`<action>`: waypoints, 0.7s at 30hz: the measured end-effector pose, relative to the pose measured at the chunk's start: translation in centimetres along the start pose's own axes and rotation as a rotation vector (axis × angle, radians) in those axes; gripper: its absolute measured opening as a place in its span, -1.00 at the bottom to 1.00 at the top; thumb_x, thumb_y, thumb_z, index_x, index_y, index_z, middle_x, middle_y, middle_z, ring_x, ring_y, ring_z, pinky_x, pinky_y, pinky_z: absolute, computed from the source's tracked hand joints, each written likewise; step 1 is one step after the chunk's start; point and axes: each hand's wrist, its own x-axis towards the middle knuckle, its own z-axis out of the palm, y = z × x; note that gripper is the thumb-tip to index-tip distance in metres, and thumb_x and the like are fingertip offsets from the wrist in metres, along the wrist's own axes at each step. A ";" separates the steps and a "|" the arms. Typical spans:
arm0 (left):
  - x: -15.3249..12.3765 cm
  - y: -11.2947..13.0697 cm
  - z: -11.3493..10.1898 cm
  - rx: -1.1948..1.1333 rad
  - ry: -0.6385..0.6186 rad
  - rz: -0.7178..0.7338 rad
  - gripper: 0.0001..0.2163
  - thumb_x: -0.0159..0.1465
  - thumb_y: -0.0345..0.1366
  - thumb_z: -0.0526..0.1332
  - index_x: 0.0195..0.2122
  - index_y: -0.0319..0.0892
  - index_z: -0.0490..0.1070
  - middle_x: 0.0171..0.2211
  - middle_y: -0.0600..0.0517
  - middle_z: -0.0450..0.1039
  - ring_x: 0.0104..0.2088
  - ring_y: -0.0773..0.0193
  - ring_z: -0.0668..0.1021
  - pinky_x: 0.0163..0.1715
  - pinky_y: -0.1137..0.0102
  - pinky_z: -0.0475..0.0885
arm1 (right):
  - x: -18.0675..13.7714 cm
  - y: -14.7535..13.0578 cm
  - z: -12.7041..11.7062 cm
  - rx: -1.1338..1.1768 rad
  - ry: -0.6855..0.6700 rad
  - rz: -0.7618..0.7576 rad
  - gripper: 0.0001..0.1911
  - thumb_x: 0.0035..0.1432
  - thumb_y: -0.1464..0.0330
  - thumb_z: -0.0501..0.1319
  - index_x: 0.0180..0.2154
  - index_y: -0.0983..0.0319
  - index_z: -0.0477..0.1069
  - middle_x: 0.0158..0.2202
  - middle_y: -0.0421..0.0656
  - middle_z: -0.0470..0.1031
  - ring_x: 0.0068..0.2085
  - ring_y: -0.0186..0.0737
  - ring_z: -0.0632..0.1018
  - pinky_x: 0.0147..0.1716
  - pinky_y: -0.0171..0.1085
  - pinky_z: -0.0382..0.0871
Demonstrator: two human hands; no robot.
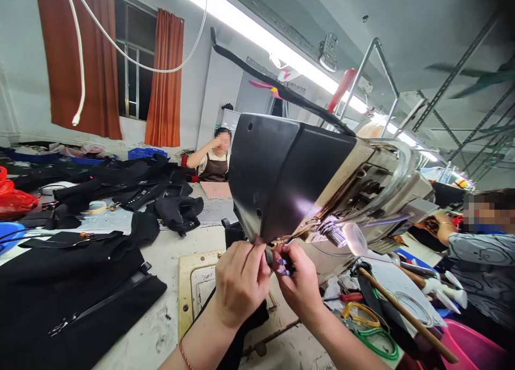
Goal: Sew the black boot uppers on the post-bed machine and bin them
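Under the needle end of a large sewing machine (277,171) with a black cover, both my hands meet close together. My left hand (243,279) is closed, its fingers pinched around a small dark grey piece (269,254) whose kind I cannot make out. Right beside it my right hand (298,279) is also closed, fingers curled in; small purple-blue bits show at its fingertips, and what it grips is mostly hidden. Black fabric (257,319) lies under my hands on the machine bed (185,284). A small lamp (354,238) lights the area from the right.
Black fabric bags or pieces (72,284) cover the left of the table. Yellow-handled (362,313) and green-handled scissors (378,343), a wooden stick (406,313) and a pink tub (470,346) stand at right. One person (213,161) sits ahead, another (483,252) at right.
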 end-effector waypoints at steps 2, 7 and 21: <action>0.3 -0.2 -0.3 -0.002 0.049 -0.066 -0.85 0.17 -0.51 0.19 -0.24 -0.20 0.39 -0.35 -0.06 0.50 -0.31 0.16 0.47 -0.25 0.26 0.34 | -0.4 -0.1 -0.5 0.125 -0.023 0.004 -0.88 0.21 0.43 0.09 -0.39 0.18 0.31 -0.42 -0.19 0.38 -0.37 -0.28 0.46 -0.39 -0.33 0.36; 1.1 -0.9 -0.5 0.011 0.043 -0.254 -0.91 0.19 -0.48 0.17 -0.31 -0.18 0.37 -0.34 -0.05 0.48 -0.24 0.11 0.43 -0.18 0.18 0.32 | -2.4 0.1 -1.3 0.573 -0.200 0.175 -0.81 0.35 0.24 0.01 -0.30 0.18 0.27 -0.43 -0.14 0.49 -0.41 -0.27 0.50 -0.41 -0.29 0.39; 1.5 -1.2 -0.3 0.039 -0.181 -0.473 -0.80 0.34 -0.33 0.04 -0.28 -0.14 0.46 -0.20 -0.10 0.44 -0.12 0.04 0.44 -0.13 0.11 0.38 | -5.5 1.7 -3.0 0.316 -0.253 0.523 -0.67 0.19 0.12 0.18 -0.32 0.24 0.53 -0.50 -0.16 0.50 -0.50 -0.27 0.46 -0.53 -0.35 0.35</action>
